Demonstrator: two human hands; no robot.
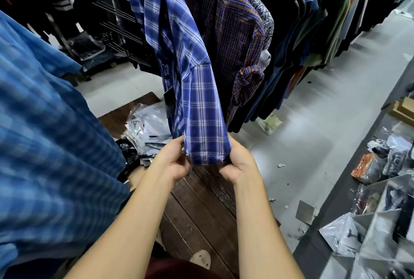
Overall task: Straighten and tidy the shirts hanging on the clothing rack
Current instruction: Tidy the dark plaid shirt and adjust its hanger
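A pale grey concrete floor (313,122) runs between a long row of hanging shirts and a grey compartmented shelf (378,191) at the right that holds plastic-wrapped goods. Below the hands lies a dark wooden plank platform (201,211) with clear plastic packets (147,122) heaped on it. A blurred blue checked shirt (44,122) fills the left side. The blue and white plaid shirt (179,43) hangs at the near end of the row, just beside an orange and navy striped shirt (235,32). Its long sleeve (201,110) hangs smooth and straight, its length running from the shoulder down toward the person, cuff end lowest. The left hand (172,160) pinches the cuff's left edge and the right hand (239,162) grips its right edge.
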